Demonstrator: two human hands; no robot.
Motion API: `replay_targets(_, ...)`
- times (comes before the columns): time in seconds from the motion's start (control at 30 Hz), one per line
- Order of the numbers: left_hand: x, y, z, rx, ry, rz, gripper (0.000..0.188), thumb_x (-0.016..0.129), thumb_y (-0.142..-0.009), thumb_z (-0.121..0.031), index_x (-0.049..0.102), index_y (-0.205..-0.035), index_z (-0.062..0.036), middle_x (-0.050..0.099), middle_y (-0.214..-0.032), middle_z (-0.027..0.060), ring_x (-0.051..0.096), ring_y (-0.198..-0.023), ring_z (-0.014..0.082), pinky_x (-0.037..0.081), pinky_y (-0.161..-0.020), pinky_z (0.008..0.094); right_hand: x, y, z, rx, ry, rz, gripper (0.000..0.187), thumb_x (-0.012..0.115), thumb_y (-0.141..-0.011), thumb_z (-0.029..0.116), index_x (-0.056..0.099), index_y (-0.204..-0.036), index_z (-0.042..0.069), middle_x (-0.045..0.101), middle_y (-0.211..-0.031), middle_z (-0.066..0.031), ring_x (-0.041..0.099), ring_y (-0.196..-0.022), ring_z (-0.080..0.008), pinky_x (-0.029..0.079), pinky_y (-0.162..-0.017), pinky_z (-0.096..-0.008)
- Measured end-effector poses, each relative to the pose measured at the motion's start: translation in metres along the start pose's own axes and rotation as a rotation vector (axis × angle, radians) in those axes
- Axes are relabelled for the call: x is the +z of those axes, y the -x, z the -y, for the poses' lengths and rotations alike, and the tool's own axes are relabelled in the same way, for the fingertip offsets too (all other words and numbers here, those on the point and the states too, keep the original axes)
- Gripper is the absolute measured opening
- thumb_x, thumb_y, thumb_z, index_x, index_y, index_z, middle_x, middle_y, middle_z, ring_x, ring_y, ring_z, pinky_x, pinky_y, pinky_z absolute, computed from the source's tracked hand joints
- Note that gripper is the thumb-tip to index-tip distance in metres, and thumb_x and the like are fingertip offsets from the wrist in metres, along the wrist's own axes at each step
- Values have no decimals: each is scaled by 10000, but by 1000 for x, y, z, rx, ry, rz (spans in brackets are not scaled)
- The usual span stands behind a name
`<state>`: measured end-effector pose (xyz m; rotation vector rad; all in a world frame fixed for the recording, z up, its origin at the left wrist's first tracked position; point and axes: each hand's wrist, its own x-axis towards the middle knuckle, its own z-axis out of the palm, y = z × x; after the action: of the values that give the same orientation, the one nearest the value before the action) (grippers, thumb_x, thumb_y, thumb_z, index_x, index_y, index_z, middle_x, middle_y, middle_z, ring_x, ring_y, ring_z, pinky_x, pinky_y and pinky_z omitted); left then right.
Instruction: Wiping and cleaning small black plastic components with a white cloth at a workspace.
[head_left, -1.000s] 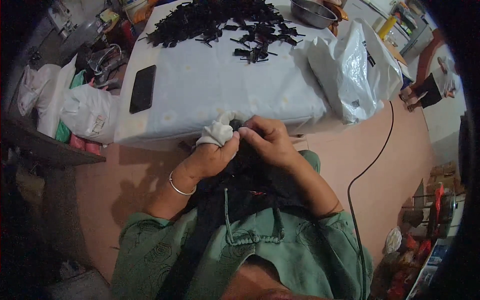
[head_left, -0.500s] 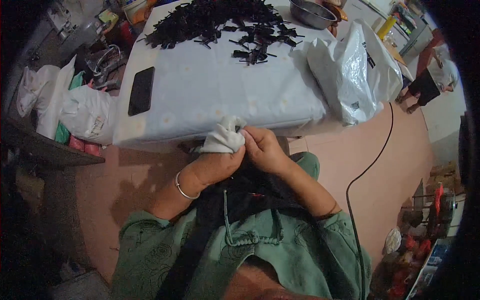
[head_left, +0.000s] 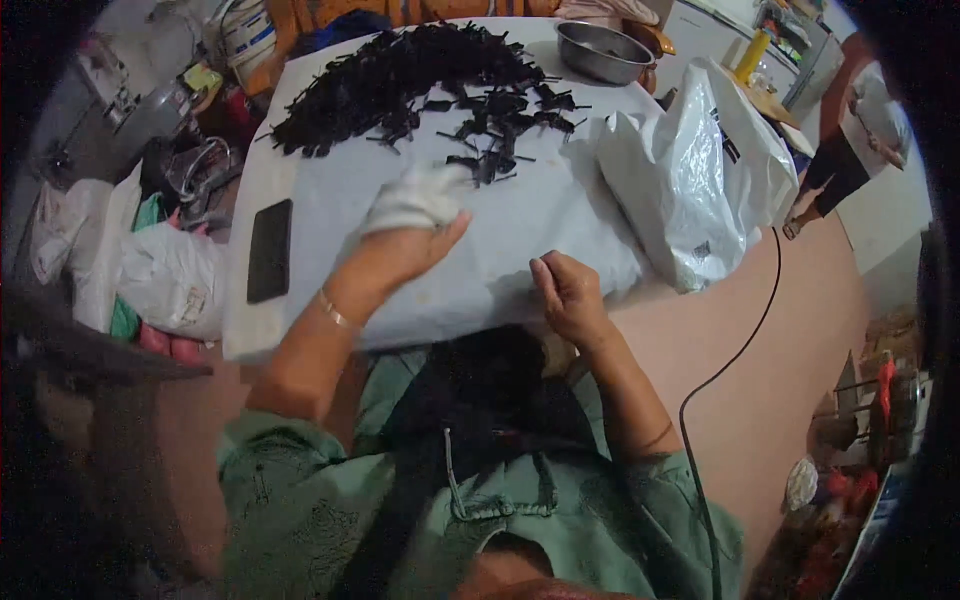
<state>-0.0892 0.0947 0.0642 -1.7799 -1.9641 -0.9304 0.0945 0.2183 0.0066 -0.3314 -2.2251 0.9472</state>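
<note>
White cloth (head_left: 412, 205), blurred, covers the fingers of a worker's left hand (head_left: 402, 252) above a pale surface (head_left: 510, 235), near a heap of small black parts (head_left: 400, 80); whether those fingers are apart or together, an onlooker cannot tell. The right hand (head_left: 572, 297), over the near edge, has its fingers curled together. A dark phone (head_left: 269, 250) lies at left, a white plastic bag (head_left: 690, 190) stands at right, and a metal bowl (head_left: 600, 62) sits at the far corner.

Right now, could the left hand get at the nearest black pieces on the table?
Probably yes: the left hand is over the table, close to those black pieces, with nothing visible blocking the way.
</note>
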Motion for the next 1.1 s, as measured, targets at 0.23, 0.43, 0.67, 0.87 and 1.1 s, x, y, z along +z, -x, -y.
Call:
replay_targets(0.23, 86, -153, 52, 138, -290, 264, 374, 590, -727, -343, 568, -1028, -122, 527, -1027, 174, 508, -938, 337, 431, -771, 415, 1, -19, -12, 132, 15, 21, 187, 538, -821, 120, 497, -689, -6, 449, -559, -146, 440, -485, -245, 369, -477, -316)
replay_targets(0.43, 178, -241, 60, 5, -361, 568, 501, 553, -704, -534, 589, -1058, -182, 496, -1125, 171, 477, -1050, 326, 416, -814, 440, -7, -22, -13, 134, -68, 117, 138, 546, -803, 102, 504, -719, 0, 457, -574, -141, 466, -506, -284, 381, -485, -336)
replay_targets(0.67, 237, -278, 143, -167, -216, 667, 624, 521, -677, -602, 617, -991, -72, 539, -1115, 184, 516, -1017, 327, 388, -864, 390, -11, -24, -18, 69, -209, 195, 75, 561, -769, 44, 515, -745, -11, 472, -597, -123, 478, -514, -282, 385, -476, -334)
replay_targets(0.87, 182, -236, 113, -132, -365, 835, 478, 565, -655, -479, 644, -867, -57, 622, -904, 149, 604, -820, 281, 464, -738, 355, -2, -19, -18, 49, -160, 105, 80, 568, -771, 65, 527, -754, -1, 488, -602, -127, 496, -527, -263, 392, -485, -323)
replay_targets(1.1, 111, -132, 57, -12, -370, 653, 476, 540, -668, -500, 638, -813, -57, 605, -824, 182, 587, -783, 335, 465, -714, 373, 4, -8, -13, 88, -81, -5, 188, 545, -817, 152, 491, -725, -3, 469, -604, -161, 472, -532, -276, 400, -521, -338)
